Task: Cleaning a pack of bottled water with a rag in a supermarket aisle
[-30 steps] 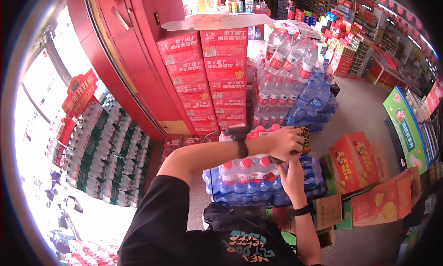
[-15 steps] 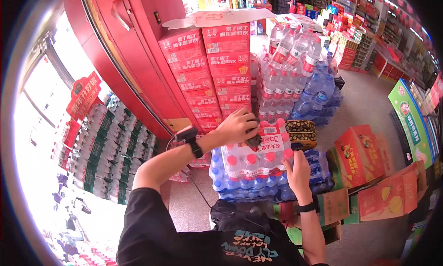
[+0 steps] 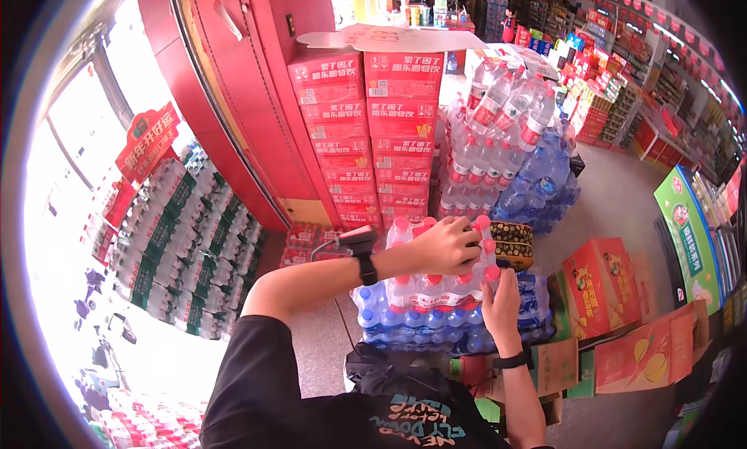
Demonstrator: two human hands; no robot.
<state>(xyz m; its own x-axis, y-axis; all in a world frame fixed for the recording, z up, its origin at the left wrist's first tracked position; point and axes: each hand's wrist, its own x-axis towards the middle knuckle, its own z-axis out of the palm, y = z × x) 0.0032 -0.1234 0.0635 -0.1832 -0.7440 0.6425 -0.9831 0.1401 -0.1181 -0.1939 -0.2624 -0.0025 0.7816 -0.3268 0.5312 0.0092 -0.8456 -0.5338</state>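
Observation:
My left hand (image 3: 450, 247) reaches across the top of a pack of red-capped water bottles (image 3: 424, 289). Its fingers are curled, and whatever lies inside them is hidden. Close by, at the pack's right corner, my right hand (image 3: 502, 301) has its thumb up along the bottles and its fingers closed. A small dark bit shows at its fingertips, too little to name. The red-capped pack rests on blue-capped bottle packs (image 3: 420, 328). Just behind my right hand is a black-and-gold patterned case (image 3: 511, 245).
Stacked red cartons (image 3: 405, 122) stand ahead, beside piled bottle packs (image 3: 478, 157). To the right are an orange-red carton (image 3: 599, 285), opened boxes (image 3: 646, 352) and a green display board (image 3: 685, 239). Green-and-white wrapped packs (image 3: 167, 250) fill the left.
My left hand has moved right, closer to my right hand, and its fingers have curled more. The dark item beneath it no longer shows. The view has shifted slightly.

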